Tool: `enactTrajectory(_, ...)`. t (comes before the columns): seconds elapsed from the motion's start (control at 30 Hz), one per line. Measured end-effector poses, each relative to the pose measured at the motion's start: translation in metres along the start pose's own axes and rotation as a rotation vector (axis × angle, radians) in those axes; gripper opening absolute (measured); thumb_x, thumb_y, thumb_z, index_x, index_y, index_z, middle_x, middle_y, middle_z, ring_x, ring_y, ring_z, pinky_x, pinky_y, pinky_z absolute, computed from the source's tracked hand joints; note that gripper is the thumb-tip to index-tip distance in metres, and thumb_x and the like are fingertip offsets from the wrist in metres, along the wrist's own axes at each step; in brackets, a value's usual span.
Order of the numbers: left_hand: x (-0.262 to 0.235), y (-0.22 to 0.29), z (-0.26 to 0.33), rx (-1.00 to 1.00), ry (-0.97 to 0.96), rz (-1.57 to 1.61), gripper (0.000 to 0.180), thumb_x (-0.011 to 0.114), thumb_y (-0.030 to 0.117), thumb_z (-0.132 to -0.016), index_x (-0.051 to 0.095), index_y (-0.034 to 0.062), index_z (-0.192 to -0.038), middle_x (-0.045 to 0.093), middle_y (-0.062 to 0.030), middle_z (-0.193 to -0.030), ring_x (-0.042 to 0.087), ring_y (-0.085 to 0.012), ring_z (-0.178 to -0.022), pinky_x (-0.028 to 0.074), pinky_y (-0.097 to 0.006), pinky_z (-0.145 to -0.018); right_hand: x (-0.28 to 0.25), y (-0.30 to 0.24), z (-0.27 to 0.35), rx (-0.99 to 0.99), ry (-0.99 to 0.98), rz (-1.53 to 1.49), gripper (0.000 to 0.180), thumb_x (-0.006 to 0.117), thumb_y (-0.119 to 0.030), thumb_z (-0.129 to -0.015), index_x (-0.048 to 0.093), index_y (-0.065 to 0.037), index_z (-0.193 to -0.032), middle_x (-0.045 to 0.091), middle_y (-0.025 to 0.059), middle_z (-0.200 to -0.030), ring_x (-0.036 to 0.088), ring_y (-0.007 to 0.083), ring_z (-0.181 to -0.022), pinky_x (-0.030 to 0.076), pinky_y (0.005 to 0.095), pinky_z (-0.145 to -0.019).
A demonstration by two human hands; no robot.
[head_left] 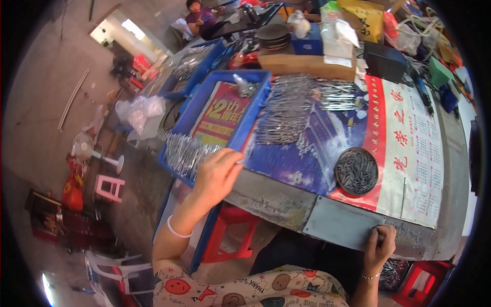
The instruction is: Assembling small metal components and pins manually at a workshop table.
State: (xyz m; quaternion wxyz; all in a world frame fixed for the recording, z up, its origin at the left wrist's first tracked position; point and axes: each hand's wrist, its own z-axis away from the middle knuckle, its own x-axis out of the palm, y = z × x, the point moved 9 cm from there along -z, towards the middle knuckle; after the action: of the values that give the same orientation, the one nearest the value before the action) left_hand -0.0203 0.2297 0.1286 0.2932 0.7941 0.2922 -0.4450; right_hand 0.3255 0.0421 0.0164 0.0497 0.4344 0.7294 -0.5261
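Observation:
My left hand (217, 174) reaches over the near corner of a blue plastic tray (254, 105), fingers bent at the tray's rim beside a heap of thin metal pins (185, 152); whether it pinches a pin is hard to tell. My right hand (381, 245) rests on the near edge of the grey workbench (337, 222), fingers curled over a small dark thing. A round dark dish of short metal pins (356, 171) sits between my hands. Rows of long metal pins (286, 110) lie on a blue and red printed sheet (404, 133).
A cardboard box (307, 64), a black box (384, 61) and bags crowd the bench's far side. A second blue tray (197, 66) stands further left. Another person (199, 18) sits at the far end. Red stools (230, 233) stand under the bench; a pink stool (109, 187) and a fan (84, 148) stand on the floor.

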Motion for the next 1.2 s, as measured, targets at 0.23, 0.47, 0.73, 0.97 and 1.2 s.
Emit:
enactTrajectory(0.23,-0.054,-0.097,0.104,-0.514,0.2,0.154,0.015,0.064,0.001,-0.084,0.065,0.0003,-0.099,0.067,-0.0109,-0.092,0.065,-0.0195,-0.08,0.05,-0.027,-0.071,0.008,0.007,0.005,0.035,-0.009,0.062,0.005,0.056,0.005,-0.082,0.053,0.002,-0.085,0.055,0.0131,-0.08,0.052,0.0279,-0.076,0.044,0.0338,-0.073)
enactTrajectory(0.47,-0.048,-0.149,0.133,-0.62,0.315,0.187,0.015,0.063,0.002,-0.085,0.065,0.0011,-0.1,0.067,-0.0097,-0.094,0.064,-0.0176,-0.082,0.049,-0.027,-0.072,0.014,0.005,0.005,0.035,0.008,0.089,0.004,0.057,0.001,-0.085,0.053,0.002,-0.085,0.054,0.0109,-0.079,0.05,0.0239,-0.074,0.042,0.0313,-0.069)
enactTrajectory(0.73,-0.043,-0.157,0.106,-0.503,0.328,-0.008,0.026,0.065,0.002,-0.08,0.062,0.0024,-0.106,0.063,-0.0142,-0.101,0.061,-0.0288,-0.088,0.049,-0.036,-0.078,0.013,0.009,0.008,0.061,0.015,0.144,0.003,0.057,0.0,-0.087,0.054,0.001,-0.085,0.054,0.01,-0.079,0.05,0.0225,-0.073,0.042,0.0309,-0.067)
enactTrajectory(0.97,-0.033,-0.17,0.096,-0.493,0.286,-0.071,0.024,0.068,0.006,-0.08,0.06,0.001,-0.102,0.061,-0.0141,-0.093,0.063,-0.0277,-0.081,0.05,-0.036,-0.075,0.014,0.012,0.009,0.078,0.012,0.146,0.004,0.057,0.002,-0.084,0.054,0.001,-0.084,0.053,0.0112,-0.077,0.05,0.0257,-0.072,0.043,0.0334,-0.069)
enactTrajectory(1.2,-0.03,-0.172,0.094,-0.496,0.242,-0.062,0.018,0.069,0.01,-0.081,0.055,0.0008,-0.089,0.059,-0.0139,-0.085,0.062,-0.0285,-0.074,0.048,-0.038,-0.068,0.008,-0.005,0.002,-0.055,0.073,0.19,0.004,0.057,0.001,-0.087,0.054,0.001,-0.085,0.049,0.008,-0.075,0.044,0.0177,-0.066,0.037,0.0275,-0.061)
